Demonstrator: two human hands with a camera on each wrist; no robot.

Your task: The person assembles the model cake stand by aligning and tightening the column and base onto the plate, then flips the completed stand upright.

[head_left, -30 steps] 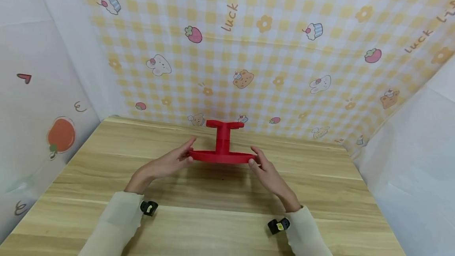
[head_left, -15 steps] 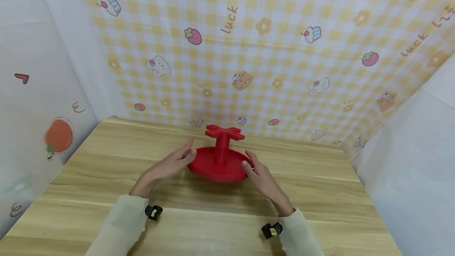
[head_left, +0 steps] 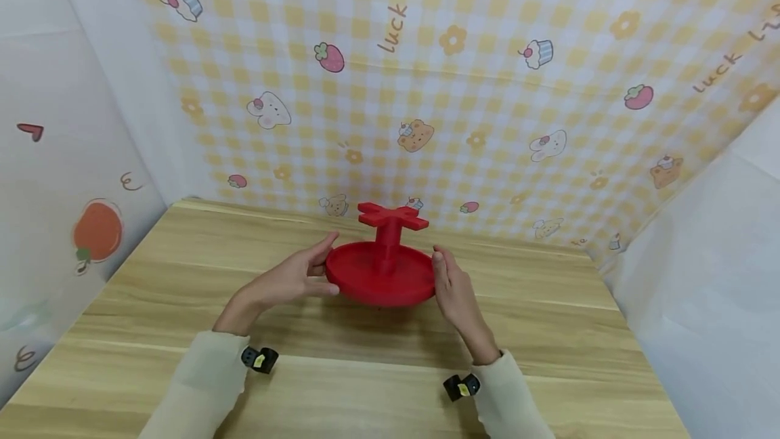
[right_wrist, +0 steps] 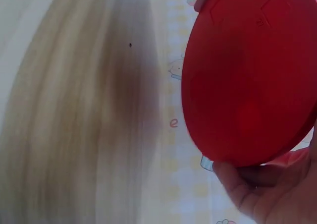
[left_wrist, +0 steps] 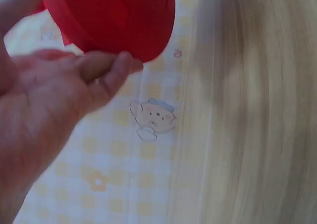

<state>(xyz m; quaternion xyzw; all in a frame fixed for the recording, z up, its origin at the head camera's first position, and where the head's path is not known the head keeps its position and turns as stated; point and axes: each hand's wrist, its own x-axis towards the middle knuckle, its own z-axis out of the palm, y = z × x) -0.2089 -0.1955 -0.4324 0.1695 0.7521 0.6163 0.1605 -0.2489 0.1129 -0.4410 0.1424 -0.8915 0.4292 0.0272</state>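
A red round tray with a low rim carries a central post topped by a cross-shaped piece. My left hand holds its left edge between thumb and fingers. On the opposite edge, my right hand grips the rim, its thumb upon it. The tray is held above the table, tilted toward me a little. In the right wrist view its smooth underside shows, with faint raised outlines. Fingers of the left hand touch the rim in the left wrist view.
A wood-grain table lies below the hands. Behind it hangs a yellow checked cloth with cartoon prints. White sheets close off both sides. Each wrist wears a small black camera.
The tray tipped toward me, showing more of its upper face, then rose slightly and shifted right. The fingers of both hands have changed their place on the rim.
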